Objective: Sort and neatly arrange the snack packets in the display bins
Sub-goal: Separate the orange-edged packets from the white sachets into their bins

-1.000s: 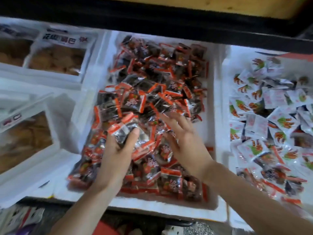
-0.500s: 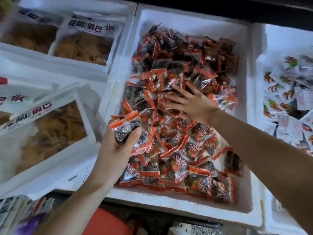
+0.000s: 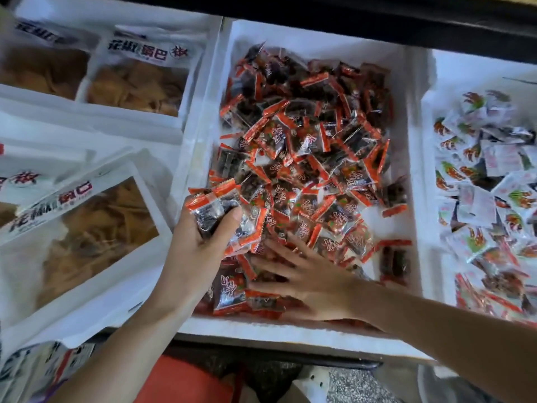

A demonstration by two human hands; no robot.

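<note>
**A:** Where are the red-and-black snack packets (image 3: 305, 146)?

**B:** Heaped loose in the middle bin (image 3: 313, 36), a white box. They lie every which way, thick toward the far wall and thinner down the right side, where bare white bottom shows.

**A:** And the hands?

**B:** The left hand (image 3: 194, 251) is at the bin's near left corner. Its fingers and thumb are curled round a bunch of packets (image 3: 220, 210), clamped on them over the edge of the heap. The right hand (image 3: 313, 283) lies flat on the packets at the near end, fingers straight and spread, pointing left. It grips nothing and looks a little blurred.

**A:** Do the two hands touch?

**B:** They are close. The right fingertips are just beside the left hand, but I cannot tell whether they touch.

**A:** What lies around the middle bin?

**B:** On the right is another white bin (image 3: 436, 68) with small white packets (image 3: 482, 170) printed in red and green. A few red ones are mixed in at its near end. On the left are big white bags (image 3: 87, 228) with clear windows showing golden-brown crisps. The nearest bag lies tilted, and two more bags (image 3: 139, 74) sit side by side farther back.

**A:** And nearer the person?

**B:** A dark ledge runs under the bins. Below it are something red (image 3: 186, 382) and a speckled floor (image 3: 357, 385).
</note>
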